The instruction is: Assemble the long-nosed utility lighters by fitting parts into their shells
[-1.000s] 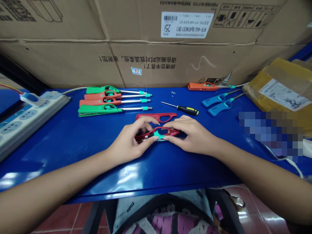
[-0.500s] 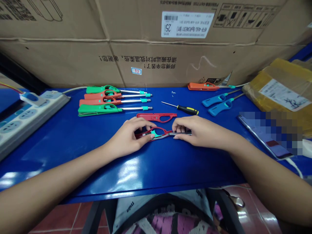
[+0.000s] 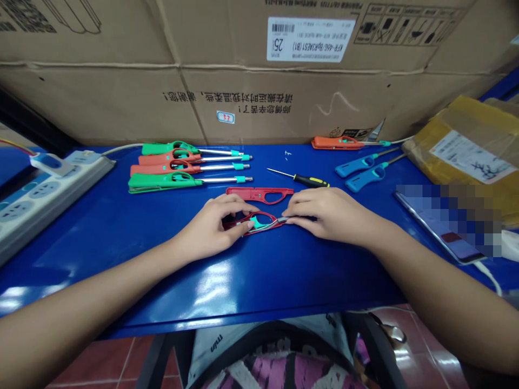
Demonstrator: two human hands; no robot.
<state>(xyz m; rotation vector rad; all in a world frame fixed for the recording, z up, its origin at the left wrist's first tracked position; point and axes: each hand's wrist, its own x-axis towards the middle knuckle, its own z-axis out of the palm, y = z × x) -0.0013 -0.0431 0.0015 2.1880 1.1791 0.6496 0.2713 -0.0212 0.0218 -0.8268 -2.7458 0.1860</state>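
Note:
On the blue tabletop lies the red casing half [image 3: 267,230] of a stick lighter, its inner side facing up. A green trigger [image 3: 256,222] and thin wires show inside it. My left hand [image 3: 214,224] is closed around the casing's left end, with the thumb beside the trigger. At the other end, my right hand [image 3: 324,213] pinches the metal tube [image 3: 281,220]; most of the tube is hidden behind the fingers. Just beyond my hands rests the second red casing half [image 3: 249,193]. Past it lies a black-and-yellow screwdriver [image 3: 311,181].
Several green and orange stick lighters [image 3: 166,181] lie at the back left, beside a power strip [image 3: 44,189]. Blue lighters [image 3: 365,177] and an orange one [image 3: 336,142] are at the back right. A phone [image 3: 441,227] and a taped package [image 3: 438,127] stand right. Cardboard [image 3: 133,102] walls the back.
My right hand has shifted slightly up and left along the metal tube, its fingers now closer to the casing's end. My left hand keeps its hold on the casing.

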